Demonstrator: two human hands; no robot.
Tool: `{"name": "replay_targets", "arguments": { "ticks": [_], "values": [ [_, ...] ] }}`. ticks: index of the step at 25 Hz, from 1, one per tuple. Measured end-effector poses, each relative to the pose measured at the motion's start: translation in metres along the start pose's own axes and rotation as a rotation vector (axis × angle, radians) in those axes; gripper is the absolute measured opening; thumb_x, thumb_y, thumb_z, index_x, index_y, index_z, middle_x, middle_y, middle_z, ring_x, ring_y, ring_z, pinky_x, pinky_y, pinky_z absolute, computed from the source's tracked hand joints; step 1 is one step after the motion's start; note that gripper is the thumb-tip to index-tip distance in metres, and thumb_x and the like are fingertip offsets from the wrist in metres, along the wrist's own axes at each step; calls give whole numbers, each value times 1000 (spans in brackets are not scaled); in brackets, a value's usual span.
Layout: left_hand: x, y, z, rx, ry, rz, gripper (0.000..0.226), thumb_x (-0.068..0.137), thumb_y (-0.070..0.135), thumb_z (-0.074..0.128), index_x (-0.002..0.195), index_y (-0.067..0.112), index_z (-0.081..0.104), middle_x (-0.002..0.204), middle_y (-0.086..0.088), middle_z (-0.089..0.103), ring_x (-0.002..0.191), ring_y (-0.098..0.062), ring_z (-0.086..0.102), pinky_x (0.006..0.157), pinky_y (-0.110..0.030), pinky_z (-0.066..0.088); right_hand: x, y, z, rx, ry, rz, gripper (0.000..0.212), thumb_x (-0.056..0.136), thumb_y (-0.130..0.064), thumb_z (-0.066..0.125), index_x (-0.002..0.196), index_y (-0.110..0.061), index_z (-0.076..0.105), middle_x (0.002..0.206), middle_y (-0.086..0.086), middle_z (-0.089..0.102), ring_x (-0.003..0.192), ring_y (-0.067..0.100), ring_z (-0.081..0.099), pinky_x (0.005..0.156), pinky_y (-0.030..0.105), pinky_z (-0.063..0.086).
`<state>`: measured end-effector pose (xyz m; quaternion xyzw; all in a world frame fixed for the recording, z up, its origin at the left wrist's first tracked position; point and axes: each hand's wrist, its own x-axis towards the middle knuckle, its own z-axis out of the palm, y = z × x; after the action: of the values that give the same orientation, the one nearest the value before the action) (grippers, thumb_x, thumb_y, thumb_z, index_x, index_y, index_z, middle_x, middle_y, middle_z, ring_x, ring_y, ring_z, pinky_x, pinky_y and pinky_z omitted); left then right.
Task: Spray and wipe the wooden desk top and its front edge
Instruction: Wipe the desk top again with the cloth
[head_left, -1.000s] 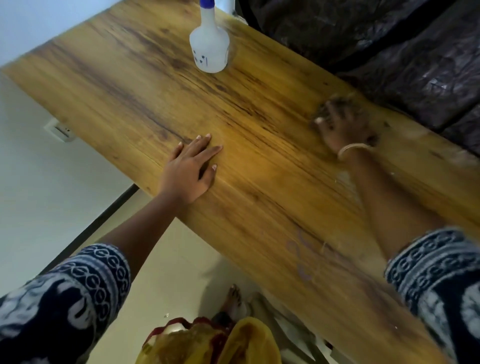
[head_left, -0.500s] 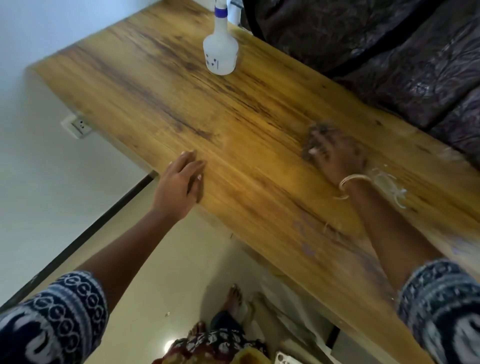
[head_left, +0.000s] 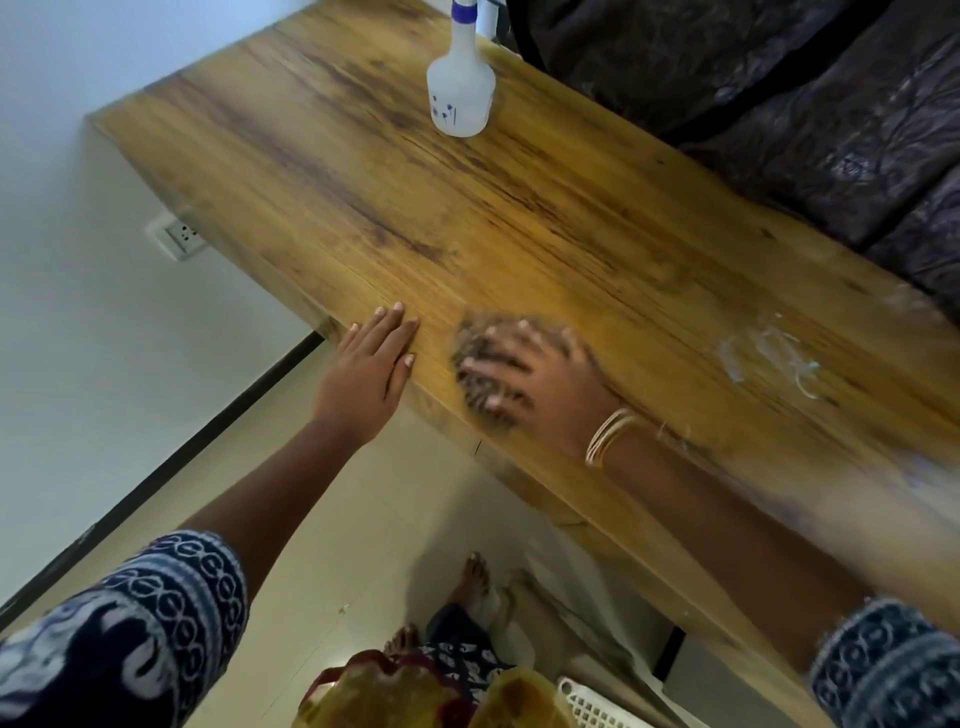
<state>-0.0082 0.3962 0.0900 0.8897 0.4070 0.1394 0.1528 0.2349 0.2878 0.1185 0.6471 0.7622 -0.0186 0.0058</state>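
Wiping step in hand, judging by the layout: right hand (head_left: 540, 387) pressed down on a dark cloth (head_left: 480, 364), fingers spread over it and blurred, near the front edge (head_left: 524, 486) of the wooden surface (head_left: 519, 218). Grip there looks like a flat press with fingers partly curled into the cloth, though blur hides whether actually pinching it, so cannot tell for certain. Left hand (head_left: 371, 371) just beside the cloth, flat and wide, fingers straight, resting on the surface at its front edge with the heel hanging off; holding nothing, likely bracing. Spray bottle (head_left: 460, 96) standing upright well apart from both hands, at the far side of the surface near the dark covered furniture (head_left: 779, 98). Whitish smears (head_left: 769, 358) visible on the wood to the right of the wiping hand, not yet cleared. Probably mid-task: top partly covered, front edge apparently untouched by the cloth. Next move likely calls for sweeping the cloth back across the smeared patch with steady downward pressure, then folding it over the lip to run along the front edge, left hand shifted out of the path. Possible snag: cloth bunching under the palm. Below, white basket (head_left: 587, 706) on the floor and bare feet, plus a wall socket (head_left: 179, 236).
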Motion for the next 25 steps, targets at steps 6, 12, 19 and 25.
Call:
{"name": "replay_targets", "arguments": {
  "ticks": [6,12,19,25],
  "values": [
    [4,-4,-10,-10,-94,-5,51,103,34,35,150,18,30,159,-4,23,149,-20,17,121,-41,18,37,137,-13,241,5,1024,56,98,-62,26,152,-47,20,165,3,12,149,41,8,111,73,8],
    [4,1,-15,84,-167,18,56,102,38,26,153,15,23,161,-8,17,149,-25,14,121,-44,19,42,-25,5,38,-76,197,54,96,-61,28,149,-53,19,164,-2,17,147,41,14,111,71,13],
    [-7,31,-18,196,-155,118,61,99,46,22,149,13,29,159,-11,22,148,-27,19,120,-48,20,-35,131,1,32,52,533,51,98,-52,39,148,-43,34,159,3,30,140,37,31,110,56,32],
    [-24,80,7,99,-188,280,61,97,47,25,146,12,38,156,-9,33,145,-24,29,118,-44,25,-77,131,4,149,12,875,63,93,-63,26,151,-39,29,159,13,26,144,45,21,114,64,17]
  ]
}}
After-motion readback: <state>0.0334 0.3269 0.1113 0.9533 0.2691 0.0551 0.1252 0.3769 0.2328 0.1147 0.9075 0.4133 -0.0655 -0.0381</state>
